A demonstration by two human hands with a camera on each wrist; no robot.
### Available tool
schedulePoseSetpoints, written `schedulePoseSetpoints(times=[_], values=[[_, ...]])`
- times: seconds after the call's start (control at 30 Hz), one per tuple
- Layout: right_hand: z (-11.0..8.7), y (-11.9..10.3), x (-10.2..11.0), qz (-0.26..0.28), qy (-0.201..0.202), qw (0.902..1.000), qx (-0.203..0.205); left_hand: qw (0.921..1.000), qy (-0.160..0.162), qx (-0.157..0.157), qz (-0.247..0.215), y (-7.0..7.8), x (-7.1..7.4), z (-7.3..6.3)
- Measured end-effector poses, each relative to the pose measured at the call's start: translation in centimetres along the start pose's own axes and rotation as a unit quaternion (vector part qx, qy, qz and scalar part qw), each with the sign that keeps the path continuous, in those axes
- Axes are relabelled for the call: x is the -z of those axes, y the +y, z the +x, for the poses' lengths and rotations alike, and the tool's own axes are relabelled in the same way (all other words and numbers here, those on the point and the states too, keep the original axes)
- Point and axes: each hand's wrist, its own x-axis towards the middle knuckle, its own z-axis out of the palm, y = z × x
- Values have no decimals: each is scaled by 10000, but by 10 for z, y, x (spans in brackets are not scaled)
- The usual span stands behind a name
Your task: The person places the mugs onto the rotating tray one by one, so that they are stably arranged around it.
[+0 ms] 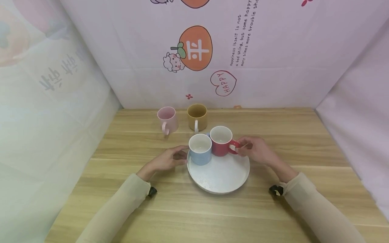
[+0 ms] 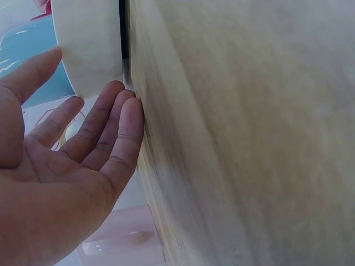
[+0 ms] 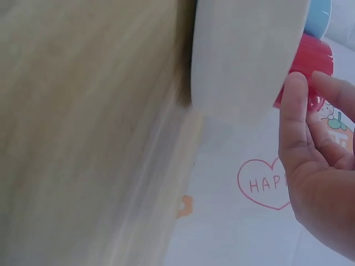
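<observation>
A red mug [image 1: 221,147] with a white inside stands upright at the back of a round white tray [image 1: 225,179]. My right hand [image 1: 256,151] pinches its handle from the right; the right wrist view also shows the fingers at the red mug [image 3: 313,58]. Beside it on the tray is a light blue mug [image 1: 200,157], its handle mostly hidden. My left hand [image 1: 170,159] is at the tray's left edge, fingers extended and loosely bent. In the left wrist view, its fingertips [image 2: 115,88] are close to the tray's side [image 2: 91,44], and nothing lies in the palm.
Behind the tray, a pink mug [image 1: 169,122] and a mustard-yellow mug [image 1: 197,121] stand upright on the wooden table [image 1: 170,216]. A printed white cloth [image 1: 146,67] hangs along the table's back edge, with more cloth at both sides.
</observation>
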Motion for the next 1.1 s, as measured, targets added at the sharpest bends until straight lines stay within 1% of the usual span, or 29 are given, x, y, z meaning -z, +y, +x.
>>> schedulePoseSetpoints(times=[0.17, 0.27, 0.43, 0.53, 0.63, 0.77, 1.0, 1.1], values=[[1, -3, 3, 97, -132, 9997, 181, 10000, -5, 1, 32, -1, -1, -1], [1, -4, 4, 53, -159, 9995, 262, 10000, -2, 9, 25, -1, -1, -2], [3, -6, 6, -91, -210, 9991, 360, 10000, -7, 32, 9, -1, -1, -1], [4, -7, 8, -284, -197, 9987, 362, 10000, -7, 28, 8, -1, -1, -1], [5, -6, 9, -480, -169, 9977, 445, 10000, -4, 32, 17, -1, -1, -1], [7, -5, 11, -562, -145, 9968, 554, 10000, -5, 48, 36, -1, 0, -1], [9, -4, 13, -589, -83, 9973, 442, 10000, 12, 29, 44, -2, 0, 0], [10, -4, 14, -608, -81, 9969, 497, 10000, 10, 15, 44, -2, 0, 1]])
